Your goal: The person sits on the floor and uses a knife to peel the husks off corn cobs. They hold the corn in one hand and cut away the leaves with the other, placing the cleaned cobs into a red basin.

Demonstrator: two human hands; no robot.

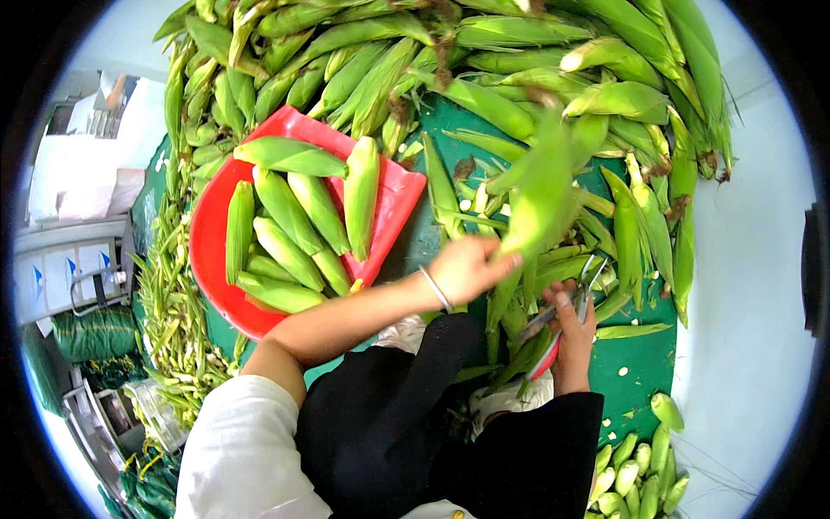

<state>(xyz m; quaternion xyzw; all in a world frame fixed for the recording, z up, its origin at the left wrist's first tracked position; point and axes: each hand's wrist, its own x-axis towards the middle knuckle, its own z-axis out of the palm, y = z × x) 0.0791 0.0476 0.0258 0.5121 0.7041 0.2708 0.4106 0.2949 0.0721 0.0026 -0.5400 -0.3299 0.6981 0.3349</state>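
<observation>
My left hand (472, 269), with a bracelet at the wrist, grips an ear of corn in its green husk (543, 188) by one end; the ear is blurred. To the right and a little lower, my right hand (572, 324) holds pruning shears (550, 357) with a red-and-grey handle, their metal parts partly hidden by the fingers. Left of my hands, trimmed ears of corn (285, 207) lie in a red plastic scoop-shaped basin (211, 279). Loose husk leaves (519, 311) lie under and around my hands.
A large heap of unhusked corn (363, 71) curves along the far side of the green floor covering (639, 363). Husk scraps (175, 318) pile up at the left. More trimmed ears (639, 473) lie at the lower right, near a pale wall (746, 259). Green sacks (94, 334) stand at far left.
</observation>
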